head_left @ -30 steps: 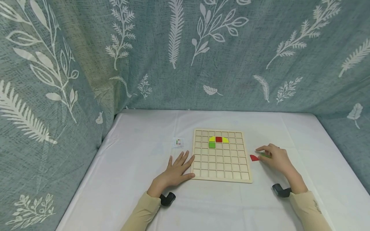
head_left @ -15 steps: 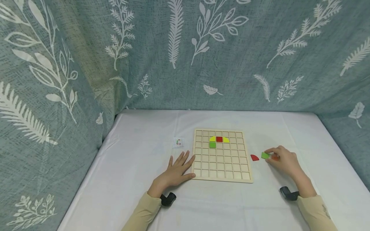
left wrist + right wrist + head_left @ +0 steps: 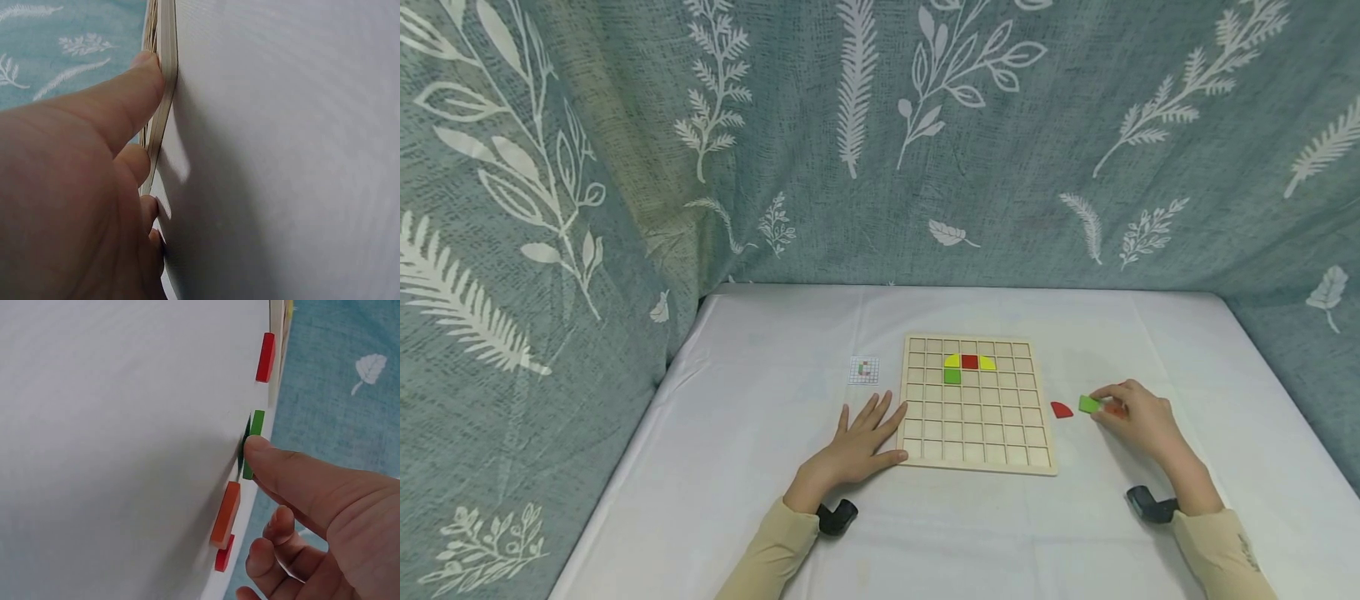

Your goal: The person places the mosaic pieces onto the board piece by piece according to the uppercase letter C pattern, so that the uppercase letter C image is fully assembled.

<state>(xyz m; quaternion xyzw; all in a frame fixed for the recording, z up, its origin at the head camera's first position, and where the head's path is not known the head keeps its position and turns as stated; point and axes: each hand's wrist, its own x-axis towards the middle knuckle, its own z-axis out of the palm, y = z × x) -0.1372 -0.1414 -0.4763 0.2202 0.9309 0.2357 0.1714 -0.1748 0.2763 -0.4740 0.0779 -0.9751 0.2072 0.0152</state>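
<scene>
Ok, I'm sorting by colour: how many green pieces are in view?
2: a green square on the board, and a green piece pinched in the right hand. More may be hidden behind that hand.

We see a green square piece (image 3: 1089,404) pinched at its edge by the right hand (image 3: 1137,417); close to it we find an orange piece (image 3: 225,514), a red piece (image 3: 224,554) and a red quarter-round (image 3: 1062,410), this last between it and the board; our pale wooden gridded board (image 3: 972,414) lies flat, its left edge touched by the left hand (image 3: 852,450); in its cells we see two yellow quarter-rounds (image 3: 987,363) flanking a red square (image 3: 970,362), with another green square (image 3: 952,377) under the left one.
</scene>
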